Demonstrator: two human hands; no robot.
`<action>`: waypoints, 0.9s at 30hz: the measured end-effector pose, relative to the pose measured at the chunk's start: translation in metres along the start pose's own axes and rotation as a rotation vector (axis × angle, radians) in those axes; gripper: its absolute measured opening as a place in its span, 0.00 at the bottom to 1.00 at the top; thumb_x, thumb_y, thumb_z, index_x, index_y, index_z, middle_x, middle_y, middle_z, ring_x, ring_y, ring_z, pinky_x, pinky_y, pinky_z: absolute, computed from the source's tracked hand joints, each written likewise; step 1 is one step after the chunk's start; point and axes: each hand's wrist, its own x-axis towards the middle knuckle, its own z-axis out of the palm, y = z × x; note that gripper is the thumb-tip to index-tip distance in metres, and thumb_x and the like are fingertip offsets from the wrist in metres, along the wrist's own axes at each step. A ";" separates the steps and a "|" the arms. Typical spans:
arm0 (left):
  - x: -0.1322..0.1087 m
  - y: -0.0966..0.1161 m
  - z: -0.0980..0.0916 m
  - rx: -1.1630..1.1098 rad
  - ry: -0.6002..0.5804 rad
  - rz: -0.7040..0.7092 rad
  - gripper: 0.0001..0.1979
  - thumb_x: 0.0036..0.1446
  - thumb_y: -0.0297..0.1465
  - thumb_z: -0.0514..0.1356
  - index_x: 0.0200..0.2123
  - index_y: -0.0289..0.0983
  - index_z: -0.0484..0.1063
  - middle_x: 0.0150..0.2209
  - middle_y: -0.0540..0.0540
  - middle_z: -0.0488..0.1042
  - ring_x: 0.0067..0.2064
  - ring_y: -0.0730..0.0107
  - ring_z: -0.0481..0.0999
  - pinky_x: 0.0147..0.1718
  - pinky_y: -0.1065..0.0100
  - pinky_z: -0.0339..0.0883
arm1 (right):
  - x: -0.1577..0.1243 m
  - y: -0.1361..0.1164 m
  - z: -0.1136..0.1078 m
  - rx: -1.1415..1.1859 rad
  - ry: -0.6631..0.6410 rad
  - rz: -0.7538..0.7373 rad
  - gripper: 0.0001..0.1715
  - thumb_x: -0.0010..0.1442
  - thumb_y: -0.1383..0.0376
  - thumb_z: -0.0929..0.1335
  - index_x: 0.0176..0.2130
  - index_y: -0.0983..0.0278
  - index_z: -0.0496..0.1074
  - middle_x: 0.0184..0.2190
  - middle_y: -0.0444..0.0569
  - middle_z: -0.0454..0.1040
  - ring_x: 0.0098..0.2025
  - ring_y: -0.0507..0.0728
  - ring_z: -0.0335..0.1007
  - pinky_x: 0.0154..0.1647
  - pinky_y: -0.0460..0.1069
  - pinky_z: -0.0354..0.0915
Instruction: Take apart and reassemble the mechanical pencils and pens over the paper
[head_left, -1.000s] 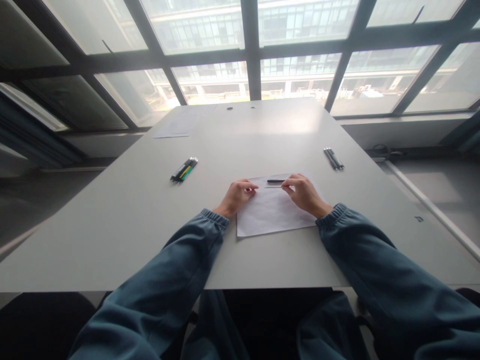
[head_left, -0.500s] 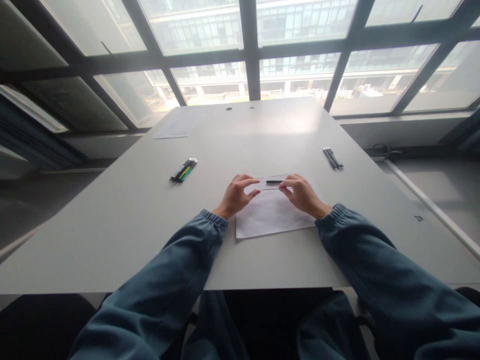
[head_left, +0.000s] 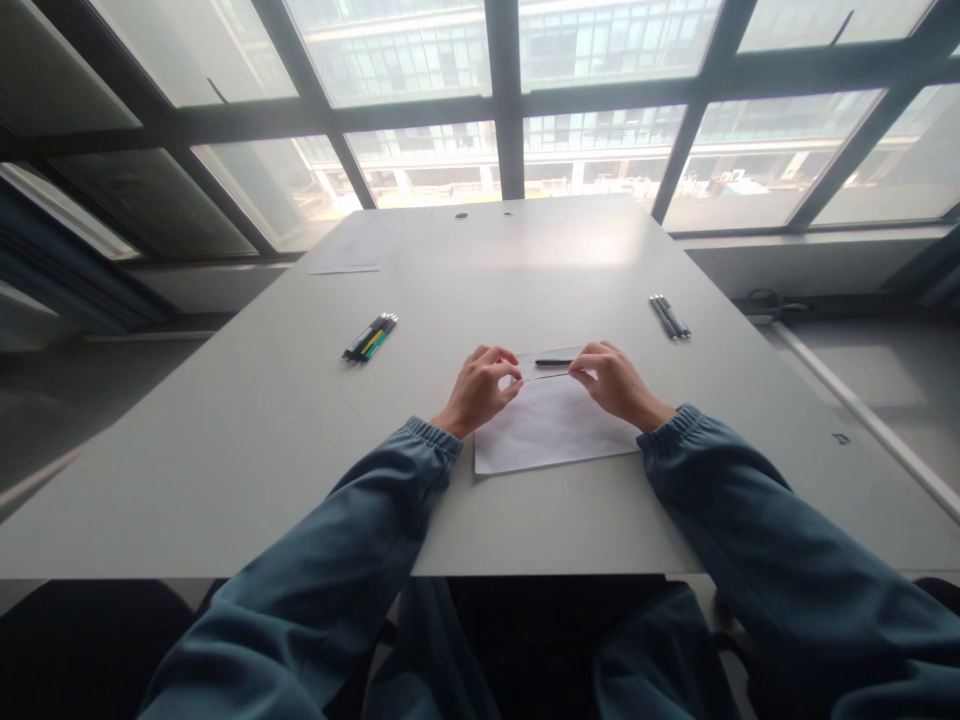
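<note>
A thin pen refill (head_left: 551,376) is stretched almost level between my two hands, just above the white paper (head_left: 559,425). My left hand (head_left: 484,388) pinches its left end between thumb and forefinger. The other end is in the fingertips of my right hand (head_left: 616,385), which are closed on it. Just beyond the refill, a black pen barrel (head_left: 553,362) lies on the paper, its right end close behind my right fingers. Both hands hide parts of the sheet's sides.
To the left on the white table (head_left: 262,470) lies a bunch of several pens (head_left: 370,338), some with yellow and green. A smaller group of dark pens (head_left: 670,317) rests on the right. Other papers (head_left: 352,245) lie at the far left, before the windows.
My left thumb and forefinger have closed on the refill's left end; they were apart before. My right hand has shifted slightly right, and the refill now tilts a little.
</note>
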 end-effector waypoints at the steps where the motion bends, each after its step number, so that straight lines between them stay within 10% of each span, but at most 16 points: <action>1: 0.000 0.000 0.001 0.005 -0.009 -0.008 0.03 0.59 0.29 0.66 0.31 0.40 0.80 0.45 0.44 0.77 0.47 0.58 0.71 0.51 0.56 0.67 | 0.000 0.002 -0.002 -0.008 -0.001 0.018 0.10 0.64 0.69 0.69 0.33 0.61 0.81 0.36 0.51 0.78 0.42 0.61 0.69 0.46 0.55 0.65; 17: -0.003 -0.003 0.004 0.075 -0.079 -0.038 0.03 0.61 0.32 0.65 0.36 0.42 0.80 0.51 0.47 0.77 0.52 0.57 0.70 0.53 0.54 0.62 | 0.000 0.008 -0.001 -0.066 -0.122 0.066 0.09 0.58 0.72 0.73 0.33 0.59 0.83 0.35 0.48 0.82 0.40 0.60 0.71 0.46 0.53 0.62; 27: 0.001 -0.009 -0.003 0.079 0.083 -0.092 0.10 0.66 0.30 0.57 0.45 0.40 0.79 0.46 0.44 0.78 0.51 0.58 0.71 0.54 0.56 0.63 | 0.001 0.007 -0.005 -0.003 0.099 0.047 0.09 0.62 0.69 0.70 0.33 0.61 0.82 0.33 0.50 0.80 0.38 0.60 0.71 0.44 0.53 0.65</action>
